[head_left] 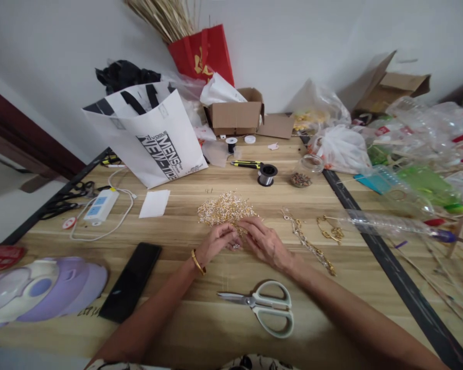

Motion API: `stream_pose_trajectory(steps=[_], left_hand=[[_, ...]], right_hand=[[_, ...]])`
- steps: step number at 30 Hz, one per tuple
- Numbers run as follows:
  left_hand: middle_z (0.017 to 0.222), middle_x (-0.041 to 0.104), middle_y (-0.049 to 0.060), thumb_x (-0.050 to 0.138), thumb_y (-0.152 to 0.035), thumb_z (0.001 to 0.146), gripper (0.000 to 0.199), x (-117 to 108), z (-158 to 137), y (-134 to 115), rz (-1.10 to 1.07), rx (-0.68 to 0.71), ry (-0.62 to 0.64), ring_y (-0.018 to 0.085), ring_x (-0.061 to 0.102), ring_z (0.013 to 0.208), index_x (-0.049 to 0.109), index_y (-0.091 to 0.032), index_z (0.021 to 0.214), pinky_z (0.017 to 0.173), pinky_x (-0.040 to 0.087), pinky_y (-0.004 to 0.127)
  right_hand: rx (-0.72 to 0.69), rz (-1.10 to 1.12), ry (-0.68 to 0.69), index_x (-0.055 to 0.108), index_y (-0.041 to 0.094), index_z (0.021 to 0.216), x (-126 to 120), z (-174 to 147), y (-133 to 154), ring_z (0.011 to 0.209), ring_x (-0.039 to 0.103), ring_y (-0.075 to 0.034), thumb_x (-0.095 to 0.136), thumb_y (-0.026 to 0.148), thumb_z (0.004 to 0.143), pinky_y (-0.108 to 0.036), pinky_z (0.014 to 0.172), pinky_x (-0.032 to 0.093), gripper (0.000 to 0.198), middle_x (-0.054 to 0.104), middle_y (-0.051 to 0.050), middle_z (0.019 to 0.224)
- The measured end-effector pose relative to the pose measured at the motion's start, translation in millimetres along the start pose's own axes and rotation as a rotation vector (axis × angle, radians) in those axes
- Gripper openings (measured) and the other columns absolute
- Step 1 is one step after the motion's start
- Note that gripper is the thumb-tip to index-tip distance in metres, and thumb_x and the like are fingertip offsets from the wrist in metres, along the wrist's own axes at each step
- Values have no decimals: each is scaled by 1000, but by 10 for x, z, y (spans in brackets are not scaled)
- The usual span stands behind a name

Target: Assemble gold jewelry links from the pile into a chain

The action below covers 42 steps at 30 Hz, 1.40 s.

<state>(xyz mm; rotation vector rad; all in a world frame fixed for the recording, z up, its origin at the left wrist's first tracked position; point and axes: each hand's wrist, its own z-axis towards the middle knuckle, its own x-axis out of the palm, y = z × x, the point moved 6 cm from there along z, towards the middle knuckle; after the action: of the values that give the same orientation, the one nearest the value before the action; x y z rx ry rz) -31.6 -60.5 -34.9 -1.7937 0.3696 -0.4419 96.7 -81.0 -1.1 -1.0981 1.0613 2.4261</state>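
Note:
A loose pile of small gold and silver beads [226, 208] lies on the wooden table in the middle of the view. At its near edge my left hand [216, 242], with a gold bangle on the wrist, has thumb and fingers pinched together. My right hand [269, 244] meets it from the right, fingers bent and close together over the beads. Gold and silvery bits show between the two hands; what each one grips is too small to make out. Scissors with pale green handles [272, 307] lie nearer to me, blades pointing left.
Right of my hands lie a gold and silver chain [310, 245] and a gold bracelet [331, 230]. Behind stand a wire spool [267, 174], a utility knife [247, 164] and a bead jar [301, 177]. A black phone [131, 282] lies left, plastic bottles [424, 187] right.

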Motion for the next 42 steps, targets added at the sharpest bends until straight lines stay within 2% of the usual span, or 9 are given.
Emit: stream_pose_trajectory(steps=[3,8,16,29,32,36,38,40,42], left_hand=[[73,63,2,63,-46,75,33,40,31,27,74,18,38,14,64,70,52,-14,77,59,50,22],[74,64,4,61,-48,76,37,88,70,78,165,14,67,13,61,65,53,-12,79,55,48,21],[70,64,4,60,-50,75,39,114,105,65,234,-6,87,11,58,59,56,-11,78,56,48,22],[63,62,2,62,-45,75,34,46,73,88,124,-4,41,9,58,54,55,-13,70,54,47,20],[60,63,1,65,-41,74,30,-36,58,45,13,13,-77,9,57,51,56,-12,70,51,46,20],[57,62,-1,67,-31,73,20,-368,-1,-35,-360,156,-445,9,56,49,55,-14,72,48,44,19],[57,62,-1,60,-28,80,16,-588,-70,-46,-625,245,-648,9,56,49,55,-15,72,50,45,18],[60,64,2,45,-26,89,21,-748,-124,-7,-832,227,-791,10,60,54,55,-15,74,54,48,19],[65,66,7,36,-24,93,29,-827,-149,22,-929,173,-845,11,63,60,55,-14,74,58,50,21]], right_hand=[[4,63,-19,37,17,131,29,0,-24,116,48,-20,37,19,93,-35,95,46,38,45,-14,128],[-21,159,12,43,20,126,73,-29,-69,101,57,-18,39,18,94,-33,88,50,33,56,-11,111],[-59,127,23,52,18,113,100,-106,-155,95,58,-19,39,18,94,-32,81,51,23,59,-10,101],[1,113,21,57,17,97,66,-101,-187,80,58,-16,38,18,94,-28,72,48,20,60,-9,89],[20,115,-42,57,18,96,42,-103,-211,77,59,-16,38,20,94,-28,69,48,19,62,-8,86],[90,124,-157,57,18,95,-8,-120,-287,73,60,-16,41,21,93,-27,68,49,16,64,-6,82],[133,137,-199,58,18,95,-24,-132,-337,73,61,-15,43,22,92,-26,67,49,15,65,-6,83],[177,143,-222,59,18,93,-29,-142,-395,70,61,-15,45,22,90,-25,64,48,15,66,-5,82],[221,137,-235,60,18,91,-27,-154,-453,66,61,-15,45,23,90,-24,60,47,15,66,-5,80]])
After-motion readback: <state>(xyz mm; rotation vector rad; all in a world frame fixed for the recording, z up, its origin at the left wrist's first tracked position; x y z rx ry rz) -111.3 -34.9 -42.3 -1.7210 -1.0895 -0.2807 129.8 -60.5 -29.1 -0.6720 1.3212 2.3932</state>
